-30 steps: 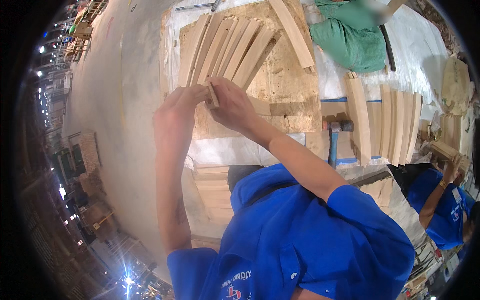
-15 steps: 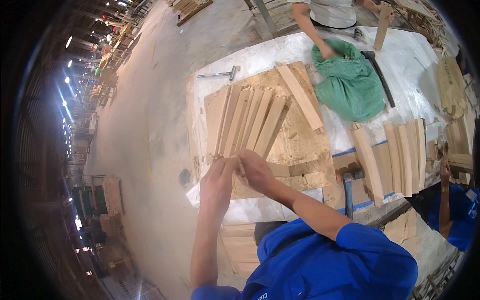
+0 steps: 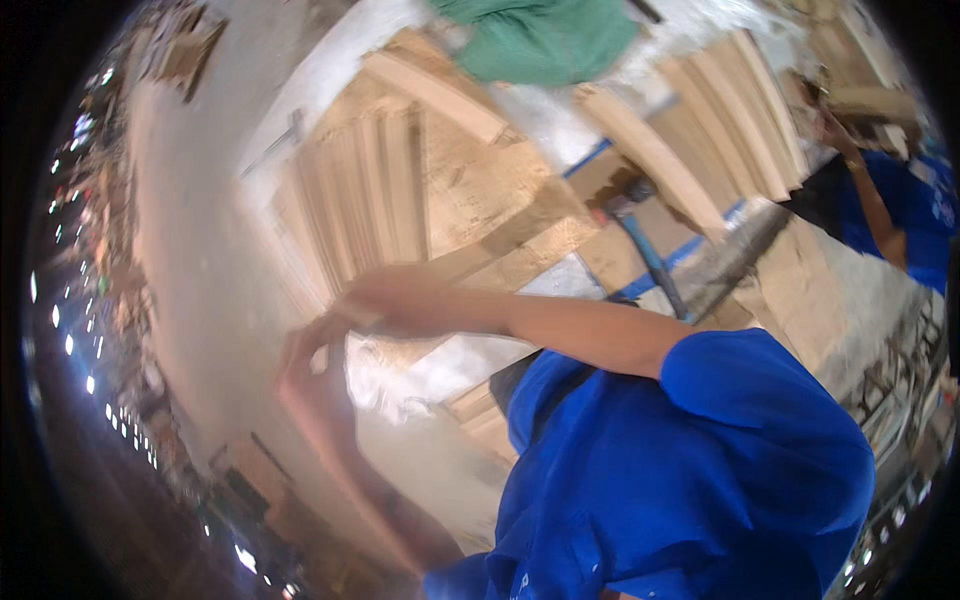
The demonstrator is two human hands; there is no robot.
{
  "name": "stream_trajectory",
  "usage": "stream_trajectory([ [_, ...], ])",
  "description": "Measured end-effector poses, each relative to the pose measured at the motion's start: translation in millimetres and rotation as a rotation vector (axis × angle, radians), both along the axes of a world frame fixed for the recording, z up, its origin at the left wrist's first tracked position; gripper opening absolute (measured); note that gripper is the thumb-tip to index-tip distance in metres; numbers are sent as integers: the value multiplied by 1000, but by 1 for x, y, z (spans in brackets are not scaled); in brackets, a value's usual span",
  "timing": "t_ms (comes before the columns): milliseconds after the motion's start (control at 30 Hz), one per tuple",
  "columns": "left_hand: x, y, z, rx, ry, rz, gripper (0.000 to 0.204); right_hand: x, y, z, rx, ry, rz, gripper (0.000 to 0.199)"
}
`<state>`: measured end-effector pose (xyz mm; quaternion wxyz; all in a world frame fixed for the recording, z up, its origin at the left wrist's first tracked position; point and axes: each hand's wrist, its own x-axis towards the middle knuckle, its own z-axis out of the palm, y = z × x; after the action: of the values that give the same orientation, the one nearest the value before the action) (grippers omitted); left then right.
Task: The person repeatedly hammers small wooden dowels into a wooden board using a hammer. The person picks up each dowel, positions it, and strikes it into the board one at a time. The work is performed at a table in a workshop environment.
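Note:
A row of pale wooden slats (image 3: 365, 195) lies side by side on a worn plywood board (image 3: 470, 165). My left hand (image 3: 315, 375) is beyond the board's near left corner, its fingers curled with a small gap inside the curl. My right hand (image 3: 385, 300) meets it at the fingertips, close to the near ends of the slats, fingers closed together. Motion smears both hands, and anything between their fingers is too small or blurred to name. A single slat (image 3: 435, 97) rests apart at the board's far side.
A green sack (image 3: 545, 40) sits at the back. To the right, more slats (image 3: 735, 115) and one thick slat (image 3: 655, 160) lie near a blue-handled hammer (image 3: 650, 255). Another metal hammer (image 3: 280, 142) is at the far left. A co-worker's arm (image 3: 870, 190) shows at right.
The view has swung, so the table now appears farther up and left. Both my hands have moved left, off the slat ends toward the table's edge, still together.

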<state>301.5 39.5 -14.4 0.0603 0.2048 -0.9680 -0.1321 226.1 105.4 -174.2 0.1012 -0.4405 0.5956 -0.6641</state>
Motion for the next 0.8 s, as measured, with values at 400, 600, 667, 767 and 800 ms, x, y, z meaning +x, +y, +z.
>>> stream_trajectory([
  [400,18,32,1,81,-26,95,19,19,48,-10,116,-141,-93,30],
  [600,10,20,6,216,-44,138,17,7,40,-7,53,-124,-4,31],
  [667,12,17,4,226,-37,168,25,3,37,-4,30,-132,49,31],
  [767,19,3,-4,359,-6,162,42,-4,38,-3,135,-115,172,34],
  [800,23,1,-9,414,24,157,48,-7,38,-2,170,-116,220,36],
])
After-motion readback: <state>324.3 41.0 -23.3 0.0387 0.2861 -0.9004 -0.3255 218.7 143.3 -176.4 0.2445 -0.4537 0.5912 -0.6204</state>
